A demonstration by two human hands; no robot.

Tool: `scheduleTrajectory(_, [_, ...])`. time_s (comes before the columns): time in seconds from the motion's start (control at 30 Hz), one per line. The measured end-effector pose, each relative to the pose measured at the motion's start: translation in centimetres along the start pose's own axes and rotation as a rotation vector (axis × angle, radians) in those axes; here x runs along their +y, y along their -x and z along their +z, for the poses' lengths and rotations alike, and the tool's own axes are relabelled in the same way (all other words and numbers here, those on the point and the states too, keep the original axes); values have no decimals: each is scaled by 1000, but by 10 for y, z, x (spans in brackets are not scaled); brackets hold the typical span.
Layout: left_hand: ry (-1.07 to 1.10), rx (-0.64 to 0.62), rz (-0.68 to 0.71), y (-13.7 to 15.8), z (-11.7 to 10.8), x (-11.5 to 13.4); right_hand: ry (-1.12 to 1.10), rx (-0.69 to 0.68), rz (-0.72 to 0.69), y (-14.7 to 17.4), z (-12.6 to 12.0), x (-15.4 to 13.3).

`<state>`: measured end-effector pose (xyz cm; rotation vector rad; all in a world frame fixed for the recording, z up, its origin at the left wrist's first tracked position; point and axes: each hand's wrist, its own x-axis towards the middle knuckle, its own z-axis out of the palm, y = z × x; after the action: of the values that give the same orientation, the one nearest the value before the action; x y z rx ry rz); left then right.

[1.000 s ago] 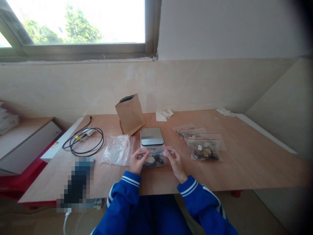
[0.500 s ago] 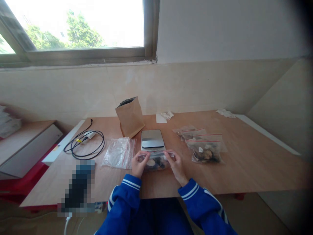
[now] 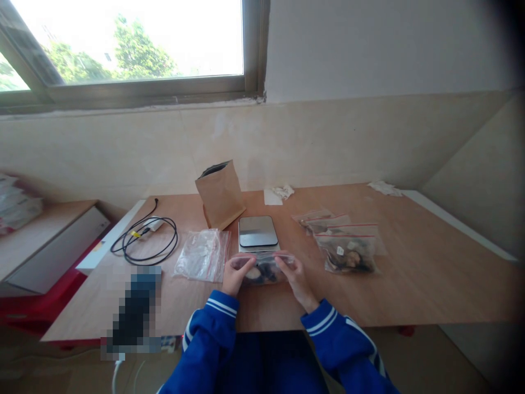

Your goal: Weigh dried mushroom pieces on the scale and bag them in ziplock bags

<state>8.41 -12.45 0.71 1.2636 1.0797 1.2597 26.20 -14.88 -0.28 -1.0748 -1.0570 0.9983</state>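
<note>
Head: clear bag (image 3: 263, 275) lengthwise left-to-right, mouth uppermost

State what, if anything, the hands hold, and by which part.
A filled clear bag, by its top edge: the left hand pinches toward one end, the right hand toward the other.

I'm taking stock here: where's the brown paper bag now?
In the head view, the brown paper bag stands left of centre, behind the flat plastic bags and left of the scale.
</note>
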Motion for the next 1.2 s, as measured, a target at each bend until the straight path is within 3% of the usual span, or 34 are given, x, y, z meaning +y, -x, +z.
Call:
scheduleTrajectory(0.3, [-79, 5, 86, 4, -1, 6, 28, -25, -49, -3, -2, 10])
scheduleTrajectory(0.63, [-116, 34, 137, 6, 0, 9, 132, -77, -111, -6, -6, -3])
scheduleTrajectory(0.7, [-140, 15, 169, 7, -1, 9, 216, -54, -170, -7, -12, -13])
scheduleTrajectory(0.8, [-173, -13, 228, 10, -1, 10, 454, -38, -371, -8, -16, -38])
scheduleTrajectory(0.93, [-205, -49, 335, 11, -1, 10, 905, -281, -576, -13, -1, -74])
scheduleTrajectory(1.07, [-251, -70, 390, 9, -3, 4, 1133, -518, -630, -21, 19, -88])
scheduleTrajectory(1.2, [-279, -35, 397, 9, -3, -1, 1255, -455, -622, -21, 27, -82])
